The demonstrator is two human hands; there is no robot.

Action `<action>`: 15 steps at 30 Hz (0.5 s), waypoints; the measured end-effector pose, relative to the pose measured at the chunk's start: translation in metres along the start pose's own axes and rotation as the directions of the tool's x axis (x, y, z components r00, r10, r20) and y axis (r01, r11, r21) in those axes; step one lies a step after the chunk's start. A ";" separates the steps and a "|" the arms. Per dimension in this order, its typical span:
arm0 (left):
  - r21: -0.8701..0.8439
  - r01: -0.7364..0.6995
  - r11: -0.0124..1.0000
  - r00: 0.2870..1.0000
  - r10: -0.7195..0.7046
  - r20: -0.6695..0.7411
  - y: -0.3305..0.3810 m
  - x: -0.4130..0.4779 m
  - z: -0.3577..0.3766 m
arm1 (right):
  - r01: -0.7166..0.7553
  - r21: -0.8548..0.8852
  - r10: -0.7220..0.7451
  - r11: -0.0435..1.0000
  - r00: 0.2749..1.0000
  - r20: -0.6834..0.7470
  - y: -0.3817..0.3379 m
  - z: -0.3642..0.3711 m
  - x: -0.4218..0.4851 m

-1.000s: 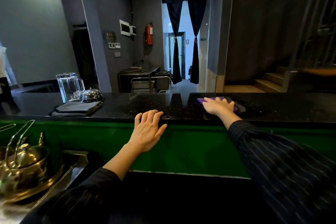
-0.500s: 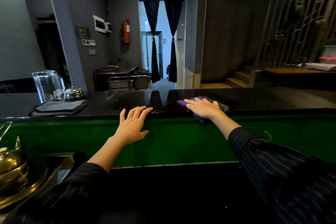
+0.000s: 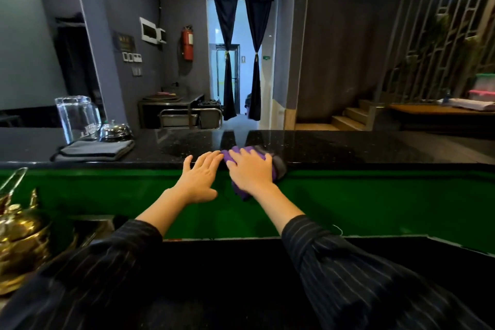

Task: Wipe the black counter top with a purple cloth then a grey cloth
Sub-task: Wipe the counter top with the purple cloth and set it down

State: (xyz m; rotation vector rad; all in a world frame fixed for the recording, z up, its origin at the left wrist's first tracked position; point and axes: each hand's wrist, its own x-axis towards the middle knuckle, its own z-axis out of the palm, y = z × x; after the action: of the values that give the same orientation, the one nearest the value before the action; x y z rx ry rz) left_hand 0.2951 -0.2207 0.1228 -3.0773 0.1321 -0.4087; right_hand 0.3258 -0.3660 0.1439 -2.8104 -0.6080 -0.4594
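Head view: one purple cloth (image 3: pixel 235 156), soft and crumpled, lies on the near edge of the black counter top (image 3: pixel 334 147), one corner hanging down over the green front panel (image 3: pixel 375 201). The right hand (image 3: pixel 251 171) presses flat on it, fingers spread, not clenched around it. The left hand (image 3: pixel 199 178) rests open and empty on the counter edge just beside, holding nothing. The counter is polished, speckled stone, glossy with reflections. To the left lies one grey cloth (image 3: pixel 93 150), folded flat into a rectangle. Behind it stand one clear glass jug (image 3: pixel 77 118) and one domed metal bell (image 3: pixel 115 130).
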 end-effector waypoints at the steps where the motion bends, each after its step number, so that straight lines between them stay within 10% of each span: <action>1: 0.023 0.001 1.000 0.999 0.000 -0.045 -0.009 -0.006 0.003 | 0.039 0.013 -0.039 0.999 0.998 0.041 -0.002 -0.003 0.003; 11: 0.023 0.056 0.998 0.995 -0.054 -0.081 -0.055 -0.024 0.012 | -0.266 -0.124 0.292 0.956 0.905 0.308 0.030 -0.010 0.072; 15: -0.022 0.037 0.999 0.999 -0.038 -0.021 -0.064 -0.021 0.006 | -0.139 -0.068 0.154 0.988 0.926 0.344 -0.015 0.016 0.109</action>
State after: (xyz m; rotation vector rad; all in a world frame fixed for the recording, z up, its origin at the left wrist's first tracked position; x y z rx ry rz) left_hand 0.2817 -0.1552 0.1142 -3.1020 0.0804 -0.4448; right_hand 0.4178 -0.3085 0.1693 -2.9734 -0.4486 0.0599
